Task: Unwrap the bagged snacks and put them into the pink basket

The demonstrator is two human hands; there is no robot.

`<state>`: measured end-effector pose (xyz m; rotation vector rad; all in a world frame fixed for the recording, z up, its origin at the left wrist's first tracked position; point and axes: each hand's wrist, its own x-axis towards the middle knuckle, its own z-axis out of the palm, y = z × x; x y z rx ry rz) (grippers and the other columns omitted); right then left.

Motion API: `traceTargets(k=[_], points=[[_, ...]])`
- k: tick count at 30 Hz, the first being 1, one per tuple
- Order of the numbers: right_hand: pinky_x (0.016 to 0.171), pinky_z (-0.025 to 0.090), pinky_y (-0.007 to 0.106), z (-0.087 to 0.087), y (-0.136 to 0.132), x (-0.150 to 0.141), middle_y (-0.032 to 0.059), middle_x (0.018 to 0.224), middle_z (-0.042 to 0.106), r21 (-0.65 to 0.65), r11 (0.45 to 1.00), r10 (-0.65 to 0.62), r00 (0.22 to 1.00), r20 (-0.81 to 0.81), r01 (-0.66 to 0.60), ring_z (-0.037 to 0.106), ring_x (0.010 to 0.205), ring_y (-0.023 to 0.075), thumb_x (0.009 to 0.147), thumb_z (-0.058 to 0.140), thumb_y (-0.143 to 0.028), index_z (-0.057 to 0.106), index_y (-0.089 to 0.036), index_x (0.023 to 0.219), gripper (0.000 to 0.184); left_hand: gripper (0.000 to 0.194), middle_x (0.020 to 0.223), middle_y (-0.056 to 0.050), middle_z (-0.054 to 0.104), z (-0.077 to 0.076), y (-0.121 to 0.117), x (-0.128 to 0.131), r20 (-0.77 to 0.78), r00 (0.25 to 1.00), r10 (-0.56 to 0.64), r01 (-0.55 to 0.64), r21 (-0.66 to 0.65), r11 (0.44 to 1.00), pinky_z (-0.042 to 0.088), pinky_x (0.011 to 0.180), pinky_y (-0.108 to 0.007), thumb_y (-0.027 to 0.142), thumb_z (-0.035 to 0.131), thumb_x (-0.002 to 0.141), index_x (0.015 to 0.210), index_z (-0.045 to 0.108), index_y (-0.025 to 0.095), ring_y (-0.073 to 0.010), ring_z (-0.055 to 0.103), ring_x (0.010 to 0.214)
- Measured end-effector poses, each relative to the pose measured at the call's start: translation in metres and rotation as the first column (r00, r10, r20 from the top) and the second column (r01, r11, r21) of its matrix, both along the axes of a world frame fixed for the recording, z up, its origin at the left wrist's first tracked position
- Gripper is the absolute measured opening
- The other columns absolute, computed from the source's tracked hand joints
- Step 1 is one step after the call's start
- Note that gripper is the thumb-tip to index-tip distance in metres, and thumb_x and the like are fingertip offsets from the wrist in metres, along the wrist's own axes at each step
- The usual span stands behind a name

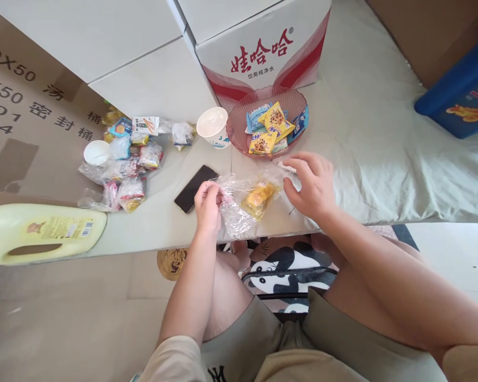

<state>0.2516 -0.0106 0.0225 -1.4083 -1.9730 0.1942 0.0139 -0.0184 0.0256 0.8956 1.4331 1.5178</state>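
A clear plastic bag [239, 204] lies on the table edge with a yellow wrapped snack [259, 197] inside it. My left hand [207, 204] pinches the bag's left end, fingers closed on the plastic. My right hand [312, 183] rests on the bag's right end, fingers curled over the film. Just behind them stands a pink ribbed bowl [239, 132] holding several blue and yellow snack packets [272, 127].
A black phone [194, 188] lies left of my left hand. Further left sit a heap of small wrapped snacks [129, 159], a white lid [96, 152] and a paper cup [213, 126]. A white carton [262, 48] stands behind; a pale yellow jug [40, 231] lies at the left edge.
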Motion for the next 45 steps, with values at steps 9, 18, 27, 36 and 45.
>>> traceTargets(k=[9,18,27,36,45], points=[[0.101,0.038,0.042,-0.014,-0.011,-0.029,0.0088,0.131,0.066,-0.048,0.880,0.476,0.877,0.074,-0.473,0.055,0.122,0.0259,0.086,0.050,-0.012,0.061,-0.021,0.127,0.043,0.035,0.059,0.006,0.047,-0.003,0.003,0.010,0.401,0.899,-0.177,0.197,-0.009,0.980,0.041,0.052,-0.022,0.039,0.078,0.073,0.068,0.050,0.020,-0.0077,0.047,0.050],[0.085,0.037,0.040,-0.009,-0.005,-0.021,0.0102,0.105,0.066,-0.030,0.983,0.183,0.971,0.157,-0.180,0.054,0.097,0.0262,0.093,0.049,-0.024,0.070,-0.022,0.093,0.021,0.032,0.057,0.005,0.045,-0.005,0.021,0.007,0.455,0.888,-0.064,0.097,-0.049,0.994,0.041,0.055,-0.025,0.038,0.071,0.079,0.065,0.048,0.020,-0.0072,0.043,0.049],[0.094,0.042,0.039,-0.005,-0.008,-0.022,0.0074,0.117,0.071,0.059,0.907,0.415,0.908,0.055,-0.418,0.061,0.110,0.0227,0.093,0.043,-0.015,0.069,-0.023,0.101,0.029,0.038,0.056,0.005,0.043,-0.001,0.013,0.022,0.445,0.882,-0.153,0.182,-0.022,0.983,0.039,0.051,-0.024,0.040,0.076,0.074,0.064,0.045,0.021,-0.0081,0.043,0.048],[0.069,0.032,0.034,-0.009,-0.009,-0.029,0.0048,0.100,0.076,-0.079,0.926,0.378,0.906,0.188,-0.370,0.064,0.076,0.0164,0.093,0.043,-0.015,0.069,-0.021,0.109,0.031,0.027,0.058,0.005,0.042,0.003,0.010,0.024,0.533,0.838,-0.116,0.175,-0.062,0.983,0.040,0.055,-0.025,0.033,0.069,0.080,0.067,0.049,0.020,-0.0080,0.040,0.049],[0.072,0.045,0.034,-0.005,-0.009,-0.027,0.0074,0.142,0.060,-0.265,0.932,0.325,0.897,0.299,-0.249,0.067,0.092,0.0204,0.097,0.039,-0.018,0.057,-0.025,0.137,0.045,0.024,0.057,0.005,0.045,0.010,0.009,0.029,0.645,0.759,-0.093,0.178,-0.069,0.982,0.039,0.053,-0.023,0.021,0.064,0.083,0.065,0.048,0.018,-0.0064,0.042,0.047]])
